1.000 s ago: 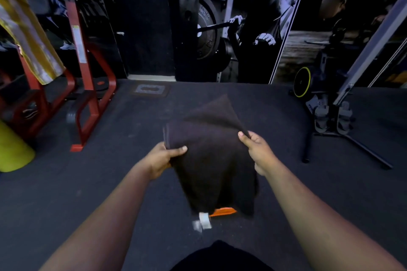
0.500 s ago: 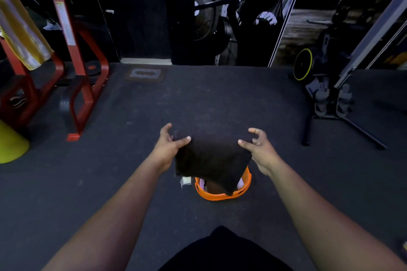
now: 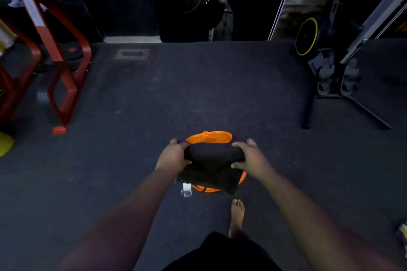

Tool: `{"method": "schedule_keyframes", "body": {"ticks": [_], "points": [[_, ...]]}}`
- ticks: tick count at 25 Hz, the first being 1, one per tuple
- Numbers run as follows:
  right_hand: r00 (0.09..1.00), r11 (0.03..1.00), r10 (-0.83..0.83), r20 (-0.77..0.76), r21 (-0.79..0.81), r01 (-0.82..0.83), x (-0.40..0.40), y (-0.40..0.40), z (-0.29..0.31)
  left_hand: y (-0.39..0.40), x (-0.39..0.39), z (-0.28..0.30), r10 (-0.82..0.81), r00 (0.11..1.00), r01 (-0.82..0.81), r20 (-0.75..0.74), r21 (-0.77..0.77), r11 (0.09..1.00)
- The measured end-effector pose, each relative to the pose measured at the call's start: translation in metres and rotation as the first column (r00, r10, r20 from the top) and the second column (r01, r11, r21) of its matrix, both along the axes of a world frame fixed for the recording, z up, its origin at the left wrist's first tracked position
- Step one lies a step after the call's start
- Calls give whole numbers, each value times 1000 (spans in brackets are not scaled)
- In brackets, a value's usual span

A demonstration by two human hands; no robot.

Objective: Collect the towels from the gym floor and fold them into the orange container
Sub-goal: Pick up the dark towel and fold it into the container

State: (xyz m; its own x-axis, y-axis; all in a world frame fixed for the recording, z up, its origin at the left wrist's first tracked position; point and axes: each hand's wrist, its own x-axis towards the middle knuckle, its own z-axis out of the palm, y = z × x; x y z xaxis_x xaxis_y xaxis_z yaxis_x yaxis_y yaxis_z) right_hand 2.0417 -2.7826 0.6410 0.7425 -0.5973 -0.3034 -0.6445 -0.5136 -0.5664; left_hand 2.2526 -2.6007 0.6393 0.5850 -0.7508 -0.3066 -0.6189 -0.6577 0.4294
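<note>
Already folded, the dark terry-cloth towel (image 3: 214, 160) sat over the round orange plastic container (image 3: 211, 137) on the gym floor (image 3: 198, 94), both hands, left (image 3: 174, 157) and right (image 3: 251, 158), gripping its ends. Release remained; other towels on the floor couldn't be made out.

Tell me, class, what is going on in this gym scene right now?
A person stands barefoot on the dark rubber gym floor and holds a folded dark cloth towel with both hands over a round orange plastic container. The left hand grips the towel's left end and the right hand grips its right end. The towel covers most of the container's opening, with one part drooping over the near rim. Whether it is resting inside cannot be told. A red metal rack stands to the left.
</note>
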Motion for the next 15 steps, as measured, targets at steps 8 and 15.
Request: {"method": "schedule_keyframes", "body": {"ticks": [8,15], "points": [[883,888,285,-373,-245,-390,35,-129,-100,-117,2,-111,-254,949,182,189,331,926],[742,855,481,-468,61,-515,64,-212,-272,-177,18,-269,-150,979,194,-136,421,886]]}}
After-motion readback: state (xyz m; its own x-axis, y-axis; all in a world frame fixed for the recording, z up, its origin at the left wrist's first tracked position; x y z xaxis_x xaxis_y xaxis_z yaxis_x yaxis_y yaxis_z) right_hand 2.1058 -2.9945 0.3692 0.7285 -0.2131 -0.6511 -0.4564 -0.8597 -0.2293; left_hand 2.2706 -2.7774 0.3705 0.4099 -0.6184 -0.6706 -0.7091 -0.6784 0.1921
